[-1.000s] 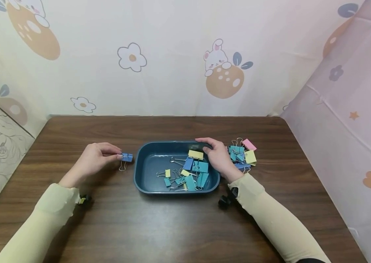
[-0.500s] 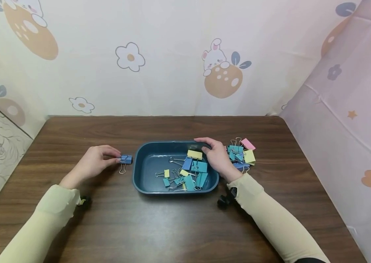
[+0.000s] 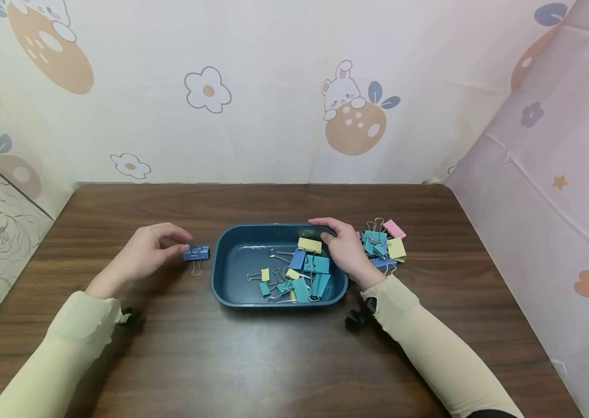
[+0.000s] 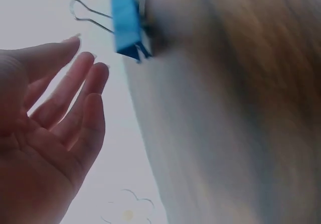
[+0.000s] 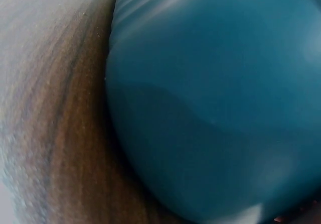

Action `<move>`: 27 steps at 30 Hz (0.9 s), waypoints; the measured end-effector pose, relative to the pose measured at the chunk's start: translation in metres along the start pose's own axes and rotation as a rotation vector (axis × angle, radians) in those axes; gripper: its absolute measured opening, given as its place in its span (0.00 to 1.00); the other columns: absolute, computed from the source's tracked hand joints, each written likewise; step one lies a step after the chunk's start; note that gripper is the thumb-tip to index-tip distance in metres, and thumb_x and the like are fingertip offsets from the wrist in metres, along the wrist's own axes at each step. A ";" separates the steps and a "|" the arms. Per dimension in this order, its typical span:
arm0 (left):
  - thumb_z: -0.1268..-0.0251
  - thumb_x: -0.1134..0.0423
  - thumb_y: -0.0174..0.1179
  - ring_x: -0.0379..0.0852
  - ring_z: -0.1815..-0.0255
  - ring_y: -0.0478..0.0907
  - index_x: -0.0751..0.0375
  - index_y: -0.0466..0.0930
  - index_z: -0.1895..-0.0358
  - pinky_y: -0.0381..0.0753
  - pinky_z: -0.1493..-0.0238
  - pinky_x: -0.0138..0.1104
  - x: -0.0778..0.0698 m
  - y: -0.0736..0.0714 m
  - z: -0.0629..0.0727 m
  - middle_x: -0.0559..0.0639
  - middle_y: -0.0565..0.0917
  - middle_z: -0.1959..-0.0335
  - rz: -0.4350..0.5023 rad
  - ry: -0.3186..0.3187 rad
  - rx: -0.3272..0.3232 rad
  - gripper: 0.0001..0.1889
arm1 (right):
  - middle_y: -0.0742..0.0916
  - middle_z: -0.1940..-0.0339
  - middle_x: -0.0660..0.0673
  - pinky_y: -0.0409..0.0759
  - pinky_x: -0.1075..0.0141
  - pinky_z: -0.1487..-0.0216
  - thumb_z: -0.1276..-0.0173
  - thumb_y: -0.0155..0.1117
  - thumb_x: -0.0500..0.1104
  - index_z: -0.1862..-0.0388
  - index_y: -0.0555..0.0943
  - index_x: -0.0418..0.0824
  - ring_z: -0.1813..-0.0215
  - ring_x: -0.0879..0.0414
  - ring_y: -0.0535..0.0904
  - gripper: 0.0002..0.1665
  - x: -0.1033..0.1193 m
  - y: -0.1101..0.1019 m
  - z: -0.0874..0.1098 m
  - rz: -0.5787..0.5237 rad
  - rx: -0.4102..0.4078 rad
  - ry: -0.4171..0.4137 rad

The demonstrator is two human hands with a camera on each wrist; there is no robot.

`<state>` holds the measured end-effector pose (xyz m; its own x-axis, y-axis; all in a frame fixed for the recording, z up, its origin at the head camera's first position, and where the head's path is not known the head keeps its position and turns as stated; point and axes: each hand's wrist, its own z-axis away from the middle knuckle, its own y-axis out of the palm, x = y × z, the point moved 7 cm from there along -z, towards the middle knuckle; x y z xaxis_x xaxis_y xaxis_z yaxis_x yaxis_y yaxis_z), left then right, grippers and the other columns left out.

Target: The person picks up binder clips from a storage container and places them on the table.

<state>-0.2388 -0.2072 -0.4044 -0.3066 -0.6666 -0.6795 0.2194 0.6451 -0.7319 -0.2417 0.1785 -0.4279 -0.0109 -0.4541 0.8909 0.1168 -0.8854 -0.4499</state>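
Note:
A blue binder clip [image 3: 197,253] sits on the table left of the tray, one wire handle pointing to the front. My left hand [image 3: 150,255] is just left of it. In the left wrist view the fingertips of my left hand [image 4: 60,108] are apart from the blue clip [image 4: 128,25] and hold nothing. My right hand [image 3: 349,252] grips the right end of the dark blue tray [image 3: 226,304], thumb on the inner side. Several yellow, teal and blue binder clips [image 3: 317,265] lie in the tray's right half. The right wrist view shows only the tray's outer wall [image 5: 210,98] and table.
Behind my right hand lies a pile of teal, blue, yellow and pink binder clips [image 3: 376,244], partly hidden by the hand. The brown wooden table [image 3: 252,360] ends at a patterned curtain [image 3: 273,116] at the back.
My left hand has let go of the blue binder clip, and its fingers have drawn slightly up and left. The clip stays on the table. My right hand and the tray have not moved.

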 end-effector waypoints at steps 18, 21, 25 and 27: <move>0.37 0.64 0.69 0.39 0.58 0.80 0.51 0.85 0.52 0.83 0.58 0.41 -0.105 0.047 -0.007 0.40 0.85 0.58 0.057 0.293 0.082 0.11 | 0.76 0.31 0.49 0.67 0.51 0.42 0.23 0.49 0.31 0.38 0.80 0.52 0.33 0.50 0.70 0.24 0.001 -0.001 0.000 -0.012 -0.007 0.001; 0.38 0.64 0.70 0.40 0.56 0.80 0.53 0.85 0.51 0.83 0.56 0.44 -0.113 0.065 -0.011 0.43 0.85 0.57 0.046 0.311 0.117 0.12 | 0.76 0.31 0.49 0.66 0.49 0.38 0.23 0.50 0.32 0.38 0.81 0.52 0.30 0.50 0.68 0.24 0.000 -0.001 0.000 -0.012 -0.009 0.003; 0.38 0.64 0.69 0.42 0.54 0.81 0.57 0.84 0.51 0.82 0.52 0.44 -0.117 0.085 -0.017 0.45 0.85 0.56 -0.002 0.320 0.135 0.12 | 0.76 0.31 0.49 0.67 0.49 0.39 0.23 0.49 0.32 0.38 0.80 0.52 0.34 0.48 0.71 0.24 0.000 -0.001 0.000 -0.015 -0.008 0.003; 0.38 0.64 0.70 0.42 0.54 0.81 0.57 0.84 0.51 0.82 0.50 0.44 -0.118 0.093 -0.020 0.45 0.85 0.56 -0.036 0.326 0.138 0.12 | 0.76 0.31 0.49 0.67 0.51 0.42 0.23 0.49 0.32 0.37 0.80 0.53 0.37 0.47 0.72 0.24 0.000 0.000 0.000 -0.017 -0.004 0.002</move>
<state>-0.2009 -0.0616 -0.3911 -0.5913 -0.5191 -0.6171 0.3195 0.5518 -0.7704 -0.2416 0.1786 -0.4274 -0.0143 -0.4395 0.8981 0.1124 -0.8932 -0.4353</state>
